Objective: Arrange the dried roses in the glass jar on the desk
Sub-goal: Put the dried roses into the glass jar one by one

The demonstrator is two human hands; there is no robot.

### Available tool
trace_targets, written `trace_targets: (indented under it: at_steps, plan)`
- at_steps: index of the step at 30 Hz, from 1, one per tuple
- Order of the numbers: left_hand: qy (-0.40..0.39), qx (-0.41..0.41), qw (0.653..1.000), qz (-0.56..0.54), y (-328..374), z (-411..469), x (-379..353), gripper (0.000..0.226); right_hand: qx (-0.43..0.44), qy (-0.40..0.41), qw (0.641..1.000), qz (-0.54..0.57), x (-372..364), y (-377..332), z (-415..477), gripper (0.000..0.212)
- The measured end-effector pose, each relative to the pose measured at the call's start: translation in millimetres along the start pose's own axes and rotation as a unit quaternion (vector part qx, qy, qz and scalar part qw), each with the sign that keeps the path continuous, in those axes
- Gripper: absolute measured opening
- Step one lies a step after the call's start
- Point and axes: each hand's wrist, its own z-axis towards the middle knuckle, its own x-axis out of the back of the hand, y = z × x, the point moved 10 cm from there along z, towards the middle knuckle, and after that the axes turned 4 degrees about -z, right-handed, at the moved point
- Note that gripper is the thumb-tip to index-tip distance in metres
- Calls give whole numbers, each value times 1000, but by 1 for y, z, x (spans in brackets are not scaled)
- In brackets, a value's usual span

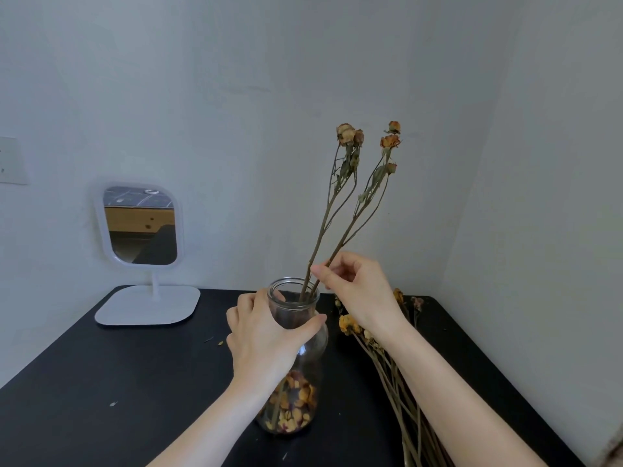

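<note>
Loose roses [397, 382]: laid on the desk [101, 382] right of the jar, partly hidden under the right forearm, stem ends cut off.
Glass jar [293, 409]: mid-desk, neck wrapped by the left hand [263, 335].
Right hand [360, 291]: a stem of the standing roses [345, 133] pinched above the jar's rim.

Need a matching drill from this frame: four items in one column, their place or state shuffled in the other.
1. left hand
2. right hand
3. mirror
4. loose dried roses

a. lie flat on the desk, right of the glass jar
b. pinches the stem of a rose standing in the jar
c. grips the jar's neck
d. stands at the desk's back left

Pairs: 1-c, 2-b, 3-d, 4-a
</note>
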Motion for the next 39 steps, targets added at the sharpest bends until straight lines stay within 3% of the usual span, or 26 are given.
trace_targets:
  at_steps: [3, 6, 8, 10, 14, 17, 19, 22, 28, 34, 39]
  plan:
    - [-8, -2, 1000, -18, 3, -5, 3, 82, -6, -15, 1000, 19, -3, -1, -1, 19]
    - [49, -45, 997, -50, 6, -19, 25, 89, -12, -25, 999, 19, 2, -2, -4, 17]
    - [92, -119, 986, -66, 16, -39, 41, 78, -17, -17, 1000, 7, 16, 4, -7, 18]
    - [84, -205, 972, -75, 32, -63, 41, 59, -30, -8, 999, -6, 34, 19, -12, 17]
    - [-65, -318, 944, -64, 56, -105, -12, 21, -95, 45, 994, -3, 77, 76, -28, 8]
    - [-186, -255, 947, -53, 49, -109, -74, 16, -136, 81, 986, -52, 107, 124, -45, 9]
    - [-225, -190, 955, -33, 38, -101, -111, 15, -166, 54, 977, -118, 115, 153, -54, 10]
    - [-245, -89, 965, -11, 16, -83, -152, 12, -217, -28, 956, -198, 110, 190, -64, 3]
    - [-310, 56, 948, 36, -20, -71, -201, 27, -242, -135, 926, -257, 76, 210, -67, 24]
    - [-328, 161, 929, -52, -32, -76, -208, 35, -212, -117, 927, -286, 59, 205, -61, 22]
    - [-316, 209, 919, -110, -40, -76, -204, 30, -201, -163, 919, -297, 36, 198, -57, 19]
